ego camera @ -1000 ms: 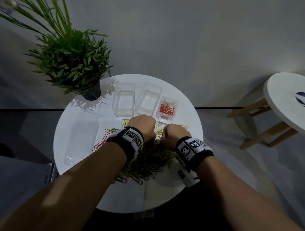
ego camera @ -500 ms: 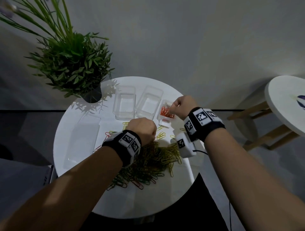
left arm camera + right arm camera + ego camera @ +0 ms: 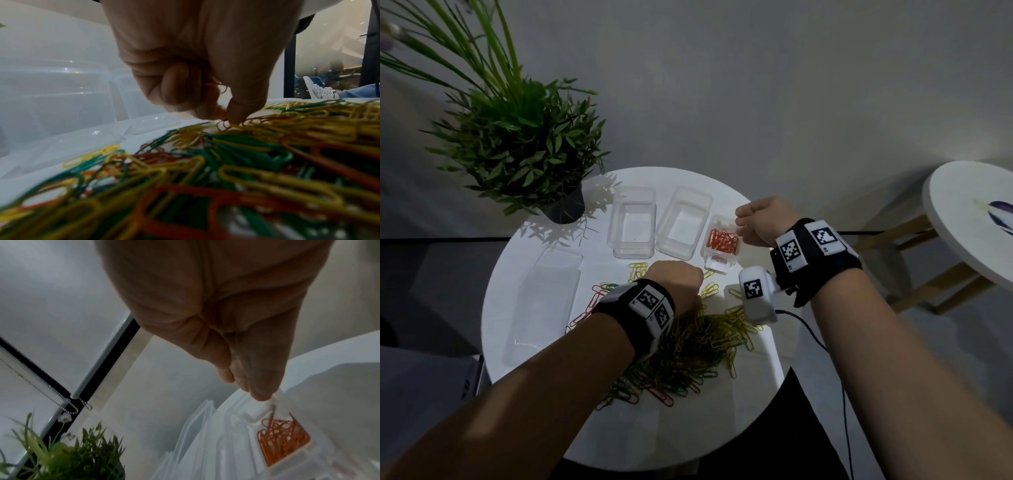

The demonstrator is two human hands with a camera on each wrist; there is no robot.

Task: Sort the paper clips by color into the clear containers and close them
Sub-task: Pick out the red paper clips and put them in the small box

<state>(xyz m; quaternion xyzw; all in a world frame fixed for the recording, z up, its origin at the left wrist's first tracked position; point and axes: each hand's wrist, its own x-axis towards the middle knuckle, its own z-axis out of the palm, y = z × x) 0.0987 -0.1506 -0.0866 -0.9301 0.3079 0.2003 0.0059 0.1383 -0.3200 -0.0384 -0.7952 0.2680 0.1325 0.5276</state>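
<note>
A heap of mixed yellow, green and orange paper clips (image 3: 698, 342) lies on the round white table (image 3: 722, 428). My left hand (image 3: 674, 277) is fisted on the heap's far edge. Its thumb and fingertips (image 3: 236, 113) pinch orange clips (image 3: 222, 125), with more tucked in the palm. Three clear containers stand at the back: two with nothing in them (image 3: 633, 222) (image 3: 683, 222) and a small one (image 3: 720, 265) with orange clips (image 3: 722, 240). My right hand (image 3: 760, 219) hovers over the small one's far end with its fingertips (image 3: 261, 394) pressed together. An orange clip (image 3: 273, 410) hangs just below them.
A potted plant (image 3: 517, 147) stands at the table's back left. A flat clear lid (image 3: 544, 301) lies on the left side. Loose yellow clips (image 3: 638, 270) lie between heap and containers. A second white stool (image 3: 969, 219) stands to the right. A cable (image 3: 825, 349) trails from my right wrist.
My right hand lifted from the heap and moved back and right to over the small container of orange clips. My left hand stayed on the heap.
</note>
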